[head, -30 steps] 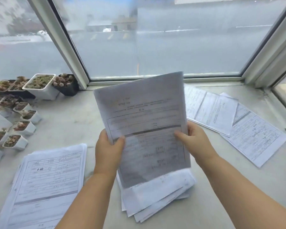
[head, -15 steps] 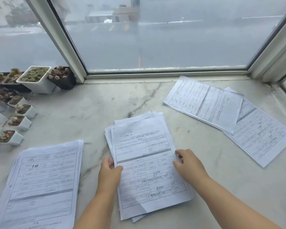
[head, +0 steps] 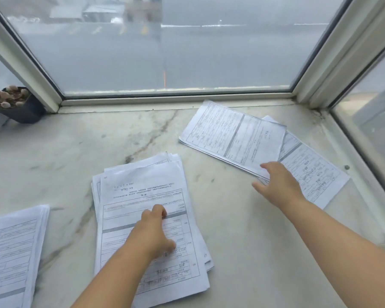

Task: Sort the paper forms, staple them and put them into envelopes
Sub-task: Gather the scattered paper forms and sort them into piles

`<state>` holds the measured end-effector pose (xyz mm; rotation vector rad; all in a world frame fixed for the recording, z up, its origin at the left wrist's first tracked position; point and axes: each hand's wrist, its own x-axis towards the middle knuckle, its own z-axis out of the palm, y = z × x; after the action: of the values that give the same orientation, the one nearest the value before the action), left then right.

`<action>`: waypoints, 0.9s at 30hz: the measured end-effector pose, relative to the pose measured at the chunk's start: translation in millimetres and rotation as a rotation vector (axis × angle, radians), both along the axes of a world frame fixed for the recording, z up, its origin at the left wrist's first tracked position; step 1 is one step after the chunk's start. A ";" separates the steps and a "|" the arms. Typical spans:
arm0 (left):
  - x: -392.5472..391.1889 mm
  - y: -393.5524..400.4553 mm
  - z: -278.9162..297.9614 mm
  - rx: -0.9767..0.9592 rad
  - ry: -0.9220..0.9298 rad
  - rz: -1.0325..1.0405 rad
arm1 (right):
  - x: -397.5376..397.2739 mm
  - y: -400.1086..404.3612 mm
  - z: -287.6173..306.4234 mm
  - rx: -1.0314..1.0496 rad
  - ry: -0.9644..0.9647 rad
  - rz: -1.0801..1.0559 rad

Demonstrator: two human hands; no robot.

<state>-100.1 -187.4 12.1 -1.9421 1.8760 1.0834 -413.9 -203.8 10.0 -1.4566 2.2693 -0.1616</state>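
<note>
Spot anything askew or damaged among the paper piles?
No damage visible. The centre stack is fanned, its sheets not squared. The two right piles lie diagonally and overlap.
</note>
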 end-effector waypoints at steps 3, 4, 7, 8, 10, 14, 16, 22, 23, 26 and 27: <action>-3.1 -8.3 -5.5 0.066 -0.050 -0.022 | -37.3 -15.3 -5.8 0.105 0.127 0.155; -3.5 -10.2 -6.7 0.076 -0.060 -0.028 | -43.7 -20.8 -9.6 0.125 0.138 0.195; -5.5 -14.5 -8.9 0.100 -0.096 -0.055 | -46.0 -37.1 -19.5 0.149 0.091 0.220; -6.1 -15.6 -9.5 0.109 -0.107 -0.058 | -44.8 -42.5 -22.9 0.139 0.078 0.204; -6.3 -17.7 -9.8 0.119 -0.112 -0.052 | -41.4 -50.2 -25.5 0.095 0.133 0.199; -6.6 -18.9 -9.5 0.122 -0.104 -0.045 | -30.1 -54.3 -26.4 0.132 0.462 0.354; -6.7 -19.1 -9.4 0.118 -0.097 -0.042 | -20.2 -55.5 -27.8 0.196 0.592 0.480; -5.9 -19.2 -8.6 0.129 -0.092 -0.036 | -32.0 -66.3 -17.2 0.078 0.440 0.440; -6.3 -19.1 -6.9 0.136 -0.104 -0.039 | -36.7 -65.2 -17.1 0.046 0.389 0.384; -18.5 -19.8 6.2 0.038 -0.098 -0.041 | -29.8 -47.5 -8.2 -0.096 0.213 0.290; -27.8 -19.8 11.1 -0.034 -0.010 0.043 | -20.0 -38.4 -3.5 -0.124 0.180 0.317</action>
<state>-127.9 -207.2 23.1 -2.0115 1.8676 1.0581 -433.9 -242.3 6.4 -1.9439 2.1589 -0.0774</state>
